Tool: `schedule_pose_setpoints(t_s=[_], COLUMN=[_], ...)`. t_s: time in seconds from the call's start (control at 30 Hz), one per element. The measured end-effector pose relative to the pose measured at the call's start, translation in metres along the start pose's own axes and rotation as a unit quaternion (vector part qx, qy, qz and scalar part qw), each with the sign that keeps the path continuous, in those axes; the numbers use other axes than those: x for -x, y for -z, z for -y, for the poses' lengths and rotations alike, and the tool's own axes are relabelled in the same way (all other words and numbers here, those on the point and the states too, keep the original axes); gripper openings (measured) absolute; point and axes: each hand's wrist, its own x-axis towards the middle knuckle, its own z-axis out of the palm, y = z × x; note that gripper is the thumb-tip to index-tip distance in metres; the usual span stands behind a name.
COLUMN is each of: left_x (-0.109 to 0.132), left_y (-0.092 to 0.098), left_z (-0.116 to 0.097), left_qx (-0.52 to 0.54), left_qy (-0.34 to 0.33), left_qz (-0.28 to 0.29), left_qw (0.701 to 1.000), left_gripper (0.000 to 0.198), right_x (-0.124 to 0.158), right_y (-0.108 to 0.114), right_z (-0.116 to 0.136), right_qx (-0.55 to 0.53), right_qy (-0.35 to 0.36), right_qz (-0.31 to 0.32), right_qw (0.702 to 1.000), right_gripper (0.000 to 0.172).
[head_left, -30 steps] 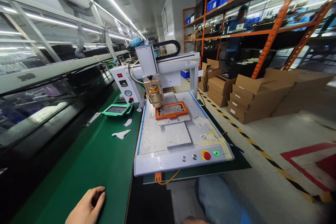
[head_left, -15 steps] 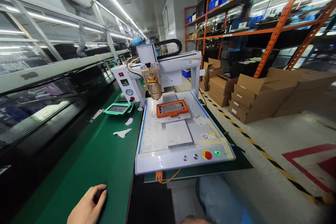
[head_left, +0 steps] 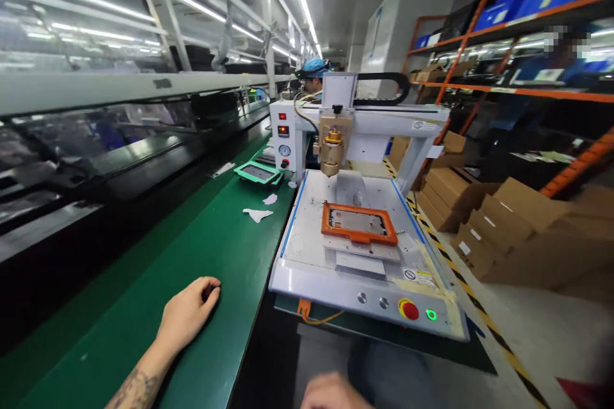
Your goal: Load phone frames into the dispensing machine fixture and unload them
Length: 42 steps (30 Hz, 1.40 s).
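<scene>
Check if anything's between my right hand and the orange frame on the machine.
The front panel, with its buttons, lies between your blurred right hand and the orange frame; nothing visible rises above it in the way. The brass-coloured head hangs beyond the frame, not between.

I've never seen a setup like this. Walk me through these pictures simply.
Every picture comes from one camera worn on a person's head, looking forward and down. No robot here: those are the person's bare hands. The left hand rests on the green bench, loosely curled, with nothing visible in it. The right hand is blurred at the bottom edge; what it holds, if anything, I can't tell. The white machine carries a gold-coloured head above its bed; an orange frame sits over that bed. On the bench beyond the left hand are white scraps and a green frame.
</scene>
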Motion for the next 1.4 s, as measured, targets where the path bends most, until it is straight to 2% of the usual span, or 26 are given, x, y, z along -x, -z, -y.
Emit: schedule_pose_setpoints(t_s=[0.07, 0.1, 0.13, 0.17, 0.2, 0.27, 0.3, 0.4, 0.47, 0.53, 0.67, 0.73, 0.77, 0.8, 0.9, 0.97, 1.0, 1.07, 1.2, 1.33, 1.4], left_x=[0.000, 0.000, 0.001, 0.001, 0.001, 0.002, 0.002, 0.003, 0.003, 0.002, 0.002, 0.002, 0.002, 0.002, 0.001, 0.002, 0.002, 0.002, 0.004, 0.002, 0.002], left_y=[0.000, 0.000, 0.000, -0.001, -0.001, 0.000, 0.001, 0.002, 0.002, 0.001, 0.001, 0.002, 0.002, 0.002, 0.003, 0.002, 0.002, 0.002, 0.004, 0.004, 0.000], left_z=[0.001, 0.002, 0.002, 0.002, 0.002, 0.001, 0.000, -0.002, -0.002, -0.001, 0.000, -0.001, -0.001, -0.001, -0.001, -0.002, -0.002, -0.004, -0.007, -0.002, -0.001], left_qx=[0.011, 0.016, 0.020, 0.023, 0.025, 0.028, 0.030, 0.034, 0.036, 0.035, 0.025, 0.019, 0.017, 0.016, 0.015, 0.015, 0.015, 0.014, 0.016, 0.036, 0.083], left_qy=[0.003, 0.002, 0.000, -0.003, -0.006, -0.014, -0.017, -0.022, -0.022, -0.022, -0.016, -0.011, -0.010, -0.009, -0.007, -0.005, -0.004, -0.002, -0.003, -0.014, -0.025], left_qz=[0.002, 0.004, 0.007, 0.009, 0.009, 0.010, 0.009, 0.008, 0.009, 0.011, 0.014, 0.017, 0.019, 0.021, 0.023, 0.024, 0.025, 0.027, 0.026, 0.018, -0.003], left_qw=[1.000, 1.000, 1.000, 1.000, 1.000, 0.999, 0.999, 0.999, 0.999, 0.999, 0.999, 1.000, 1.000, 1.000, 1.000, 1.000, 1.000, 1.000, 1.000, 0.999, 0.996], left_gripper=[0.035, 0.034, 0.032, 0.031, 0.031, 0.029, 0.029, 0.027, 0.027, 0.027, 0.028, 0.029, 0.030, 0.030, 0.030, 0.029, 0.029, 0.030, 0.030, 0.031, 0.033], right_x=[0.006, 0.008, 0.008, 0.007, 0.005, 0.000, -0.001, -0.001, 0.001, 0.000, -0.020, -0.030, -0.033, -0.034, -0.032, -0.030, -0.030, -0.032, -0.039, -0.033, -0.023], right_y=[0.054, 0.087, 0.121, 0.155, 0.185, 0.229, 0.242, 0.257, 0.263, 0.279, 0.331, 0.347, 0.349, 0.349, 0.337, 0.331, 0.330, 0.331, 0.337, 0.341, 0.336], right_z=[-0.003, -0.007, -0.013, -0.020, -0.028, -0.041, -0.046, -0.050, -0.049, -0.047, -0.042, -0.038, -0.037, -0.036, -0.038, -0.045, -0.049, -0.056, -0.059, -0.046, -0.031], right_qx=[0.027, 0.051, 0.086, 0.129, 0.180, 0.287, 0.339, 0.472, 0.510, 0.473, 0.241, 0.156, 0.143, 0.147, 0.209, 0.227, 0.220, 0.187, 0.152, 0.170, 0.179], right_qy=[0.028, 0.071, 0.105, 0.108, 0.098, 0.087, 0.092, 0.132, 0.133, 0.095, -0.038, -0.045, -0.031, -0.014, -0.018, -0.061, -0.080, -0.092, -0.080, -0.076, -0.073], right_qz=[-0.138, -0.281, -0.420, -0.515, -0.559, -0.549, -0.521, -0.437, -0.430, -0.478, -0.586, -0.612, -0.606, -0.577, -0.387, -0.273, -0.244, -0.224, -0.241, -0.279, -0.324], right_qw=[0.990, 0.956, 0.897, 0.841, 0.804, 0.780, 0.777, 0.754, 0.733, 0.734, 0.773, 0.774, 0.782, 0.803, 0.898, 0.933, 0.941, 0.952, 0.955, 0.942, 0.926], right_gripper=[0.018, 0.015, 0.011, 0.010, 0.014, 0.016, 0.017, 0.022, 0.026, 0.025, 0.021, 0.028, 0.030, 0.032, 0.046, 0.066, 0.075, 0.080, 0.078, 0.066, 0.061])
